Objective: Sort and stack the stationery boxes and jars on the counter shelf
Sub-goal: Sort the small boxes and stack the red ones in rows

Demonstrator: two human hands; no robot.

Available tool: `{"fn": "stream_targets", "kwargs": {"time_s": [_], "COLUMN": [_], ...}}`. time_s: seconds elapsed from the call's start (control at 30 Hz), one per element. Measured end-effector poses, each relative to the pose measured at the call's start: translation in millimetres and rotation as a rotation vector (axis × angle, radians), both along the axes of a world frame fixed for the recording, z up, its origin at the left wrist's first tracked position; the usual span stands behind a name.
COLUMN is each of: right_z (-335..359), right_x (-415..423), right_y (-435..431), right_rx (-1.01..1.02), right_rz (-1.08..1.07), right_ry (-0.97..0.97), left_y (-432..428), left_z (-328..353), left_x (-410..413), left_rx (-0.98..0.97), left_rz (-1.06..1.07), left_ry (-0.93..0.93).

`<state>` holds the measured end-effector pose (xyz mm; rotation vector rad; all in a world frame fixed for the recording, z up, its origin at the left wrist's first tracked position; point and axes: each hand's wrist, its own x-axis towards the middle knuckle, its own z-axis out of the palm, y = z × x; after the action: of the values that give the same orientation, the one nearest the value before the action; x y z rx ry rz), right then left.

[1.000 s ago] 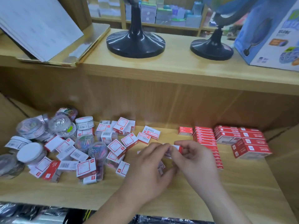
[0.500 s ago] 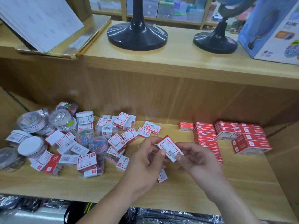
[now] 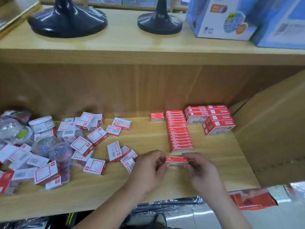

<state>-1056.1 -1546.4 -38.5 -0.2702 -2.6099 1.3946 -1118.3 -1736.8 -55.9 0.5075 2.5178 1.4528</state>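
Note:
My left hand and my right hand pinch the two ends of one small red box, held edge-up just in front of a row of matching red boxes standing on the wooden shelf. Larger red packs are stacked behind and right of that row, and one single red box stands to its left. Several loose red-and-white boxes lie scattered on the left among clear jars of coloured clips and a white-lidded jar.
A cardboard wall closes the shelf on the right. On the counter above stand two black stand bases and blue cartons. Wrapped red packs lie below the shelf's front edge.
The box was lifted flat-face up between both hands, then turned edge-up and carried right to the front end of the red row. The view swung right.

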Motion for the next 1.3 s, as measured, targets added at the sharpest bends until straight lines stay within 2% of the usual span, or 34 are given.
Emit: {"fn": "stream_targets", "kwargs": {"time_s": [0.1,0.27,0.43,0.6,0.7,0.8,0.9,0.97,1.03,1.1,1.17,1.23,1.3], "right_z": [-9,-18,-27,-30,-33,-32,-24,-13,1,15,19,16,14], "right_x": [2,-6,-15,-17,-19,-17,-7,2,8,6,-3,-17,-30], "right_y": [9,22,27,34,36,35,32,24,6,-23,-52,-76,-92], "right_rx": [-0.015,-0.049,0.114,0.181,0.212,0.196,-0.012,-0.095,-0.057,-0.068,-0.094,-0.127,-0.156], "right_rz": [-0.091,-0.215,-0.092,-0.032,-0.019,-0.030,-0.160,-0.244,-0.229,-0.095,0.074,0.161,0.196], "right_ry": [0.052,0.027,0.025,0.046,0.061,0.068,0.028,0.063,0.115,0.111,0.046,-0.008,-0.036], "left_y": [20,31,36,46,52,47,25,3,-26,-60,-89,-108,-116], "left_z": [-3,-6,-12,-17,-17,-9,9,20,23,27,32,35,32], "left_x": [-1,-5,1,7,8,11,21,30,31,24,12,1,-9], "left_rx": [-0.131,-0.184,-0.321,-0.515,-0.566,-0.485,-0.234,-0.154,-0.169,-0.280,-0.484,-0.663,-0.749], "left_rz": [0.029,0.106,0.078,0.119,0.141,0.070,-0.026,-0.019,0.064,0.181,0.223,0.172,0.112], "left_ry": [0.157,0.200,0.294,0.385,0.383,0.275,0.170,0.202,0.290,0.413,0.524,0.478,0.402]}}
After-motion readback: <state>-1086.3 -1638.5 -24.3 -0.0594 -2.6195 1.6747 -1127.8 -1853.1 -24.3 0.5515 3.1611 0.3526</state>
